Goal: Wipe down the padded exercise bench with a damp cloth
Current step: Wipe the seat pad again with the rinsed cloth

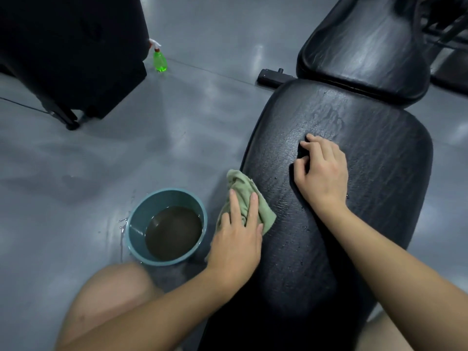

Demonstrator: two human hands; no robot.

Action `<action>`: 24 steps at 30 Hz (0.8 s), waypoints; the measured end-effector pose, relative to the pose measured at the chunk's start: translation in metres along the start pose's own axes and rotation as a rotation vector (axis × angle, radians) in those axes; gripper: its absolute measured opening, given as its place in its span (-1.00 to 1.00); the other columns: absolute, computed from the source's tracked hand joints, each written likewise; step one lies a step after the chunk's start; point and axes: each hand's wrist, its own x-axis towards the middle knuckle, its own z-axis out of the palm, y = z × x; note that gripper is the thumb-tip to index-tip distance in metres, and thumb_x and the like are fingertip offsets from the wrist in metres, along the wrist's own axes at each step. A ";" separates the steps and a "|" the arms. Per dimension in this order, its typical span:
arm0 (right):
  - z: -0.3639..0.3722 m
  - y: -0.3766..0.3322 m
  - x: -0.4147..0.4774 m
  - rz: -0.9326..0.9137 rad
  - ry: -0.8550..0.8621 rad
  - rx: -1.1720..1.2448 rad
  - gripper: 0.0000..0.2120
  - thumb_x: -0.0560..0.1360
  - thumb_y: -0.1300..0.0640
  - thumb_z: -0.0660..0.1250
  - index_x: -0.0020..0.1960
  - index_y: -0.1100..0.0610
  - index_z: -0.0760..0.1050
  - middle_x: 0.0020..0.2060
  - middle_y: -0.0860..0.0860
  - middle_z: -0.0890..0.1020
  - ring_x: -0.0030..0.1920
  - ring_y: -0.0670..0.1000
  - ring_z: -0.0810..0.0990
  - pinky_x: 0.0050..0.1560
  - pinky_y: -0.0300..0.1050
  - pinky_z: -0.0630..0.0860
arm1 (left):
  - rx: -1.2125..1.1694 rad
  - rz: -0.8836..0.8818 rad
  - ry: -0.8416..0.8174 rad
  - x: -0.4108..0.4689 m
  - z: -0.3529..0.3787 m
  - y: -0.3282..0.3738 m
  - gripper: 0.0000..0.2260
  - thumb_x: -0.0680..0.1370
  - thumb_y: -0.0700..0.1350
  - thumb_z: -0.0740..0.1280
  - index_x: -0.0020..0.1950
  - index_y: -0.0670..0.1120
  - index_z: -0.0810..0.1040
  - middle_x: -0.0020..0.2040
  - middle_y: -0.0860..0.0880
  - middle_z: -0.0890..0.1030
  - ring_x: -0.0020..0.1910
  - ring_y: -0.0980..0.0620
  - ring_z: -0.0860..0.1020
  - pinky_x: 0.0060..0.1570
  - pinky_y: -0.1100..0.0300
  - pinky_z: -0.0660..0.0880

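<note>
Knee (111, 297): bare, at 7 o'clock in the view, just below the bucket.
Left hand (235, 239): laid flat with straight fingers on the cloth, pressing it against the worktop's 9 o'clock edge; not curled round it.
Cloth (239, 184): pale green and crumpled, half on the pad and half hanging over that edge, its free end sticking out at 12 o'clock beyond the fingertips.
Bucket (141, 219): teal and round, standing on the floor at 9 o'clock of the left hand, close to it; murky brown water fills the bottom, and splashes lie on the floor at its 9 o'clock side.
Right hand (323, 171): apart from the left hand, at its 1 o'clock; fingers bent, tips resting on the pad, holding nothing.
Worktop (374, 198): the black padded exercise bench, its textured surface streaked wet and dotted with droplets.
Second pad (367, 46): black and glossy, meeting the worktop at its 12 o'clock end.
Spray bottle (160, 60): green with a white trigger, upright on the floor at 11 o'clock, well away.
Dark equipment (76, 46): a large black block just left of the spray bottle.
Floor (76, 160): grey and shiny.
</note>
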 end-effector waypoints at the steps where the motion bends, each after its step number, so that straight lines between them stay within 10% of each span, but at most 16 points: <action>1: 0.000 0.000 0.000 0.003 -0.006 0.004 -0.75 0.48 0.20 0.29 0.12 0.22 0.59 0.23 0.08 0.63 0.27 0.14 0.55 0.27 0.03 0.43 | -0.007 -0.010 -0.006 -0.005 0.001 0.002 -0.42 0.63 0.04 0.16 0.62 -0.15 0.23 0.53 -0.42 0.26 0.06 -0.28 0.57 0.05 -0.04 0.58; 10: 0.003 0.000 -0.002 -0.003 0.042 0.015 -0.75 0.48 0.24 0.28 0.11 0.23 0.59 0.23 0.09 0.63 0.26 0.15 0.54 0.26 0.04 0.42 | -0.124 -0.234 0.017 0.039 0.003 0.017 -0.44 0.67 0.13 0.07 0.64 -0.06 0.20 0.56 -0.27 0.30 0.11 -0.24 0.53 -0.16 -0.03 0.61; 24: 0.003 0.005 0.002 0.036 0.055 0.078 -0.76 0.47 0.22 0.28 0.09 0.19 0.62 0.22 0.06 0.65 0.27 0.12 0.59 0.25 0.07 0.48 | -0.005 -0.046 0.140 0.206 -0.013 0.018 -0.45 0.64 0.14 0.10 0.62 0.02 0.27 0.54 -0.16 0.38 0.21 -0.20 0.52 -0.19 -0.02 0.57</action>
